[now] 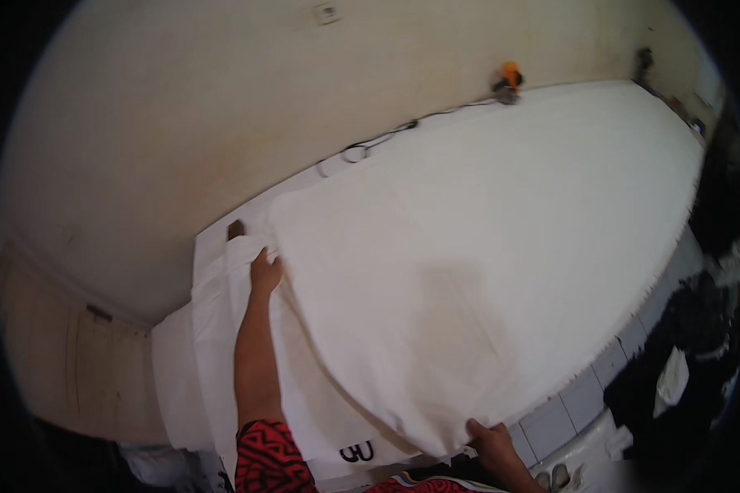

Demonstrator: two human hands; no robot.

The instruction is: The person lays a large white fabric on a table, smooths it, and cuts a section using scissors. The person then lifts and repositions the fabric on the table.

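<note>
A wide white cloth covers most of a long table, its near left edge curving loosely between my two hands. My left hand is at the cloth's left edge, fingers closed on the fabric beside more folded white layers. At the near edge, my right hand grips the cloth's corner, thumb on top and the other fingers mostly hidden. Beneath the raised edge a lower white layer shows, with black printed marks near me. Just beyond my left hand lies a small brown block.
An orange and black power tool stands at the table's far edge, its black cord running along the wall. Dark fabric is heaped on the tiled floor at right, with a white scrap. A wooden cabinet stands left.
</note>
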